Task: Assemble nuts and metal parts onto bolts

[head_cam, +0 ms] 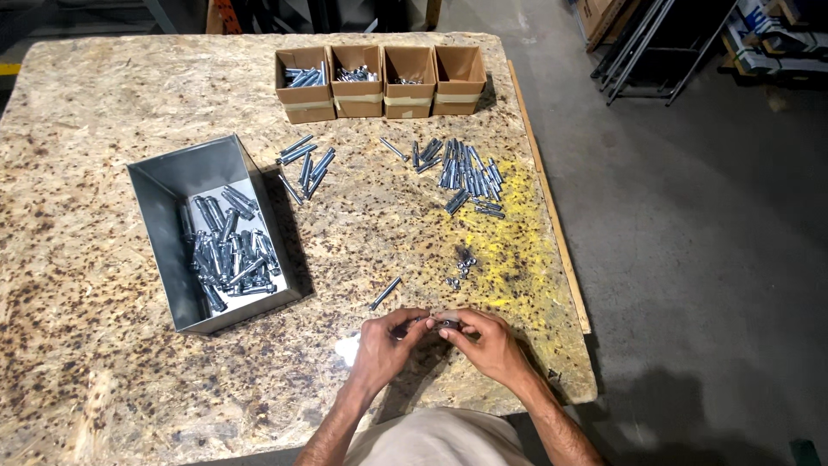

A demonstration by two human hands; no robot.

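A small metal part is pinched between the closed fingertips of the left hand and right hand, above the near edge of a chipboard table. Beyond lie loose bolts, a grey metal bin, four cardboard boxes; concrete floor at right.

A metal bin holding bolts sits on the left of the chipboard table. Four cardboard boxes line the far edge, loose bolts scattered before them. Nearer, small nuts lie right of a single bolt
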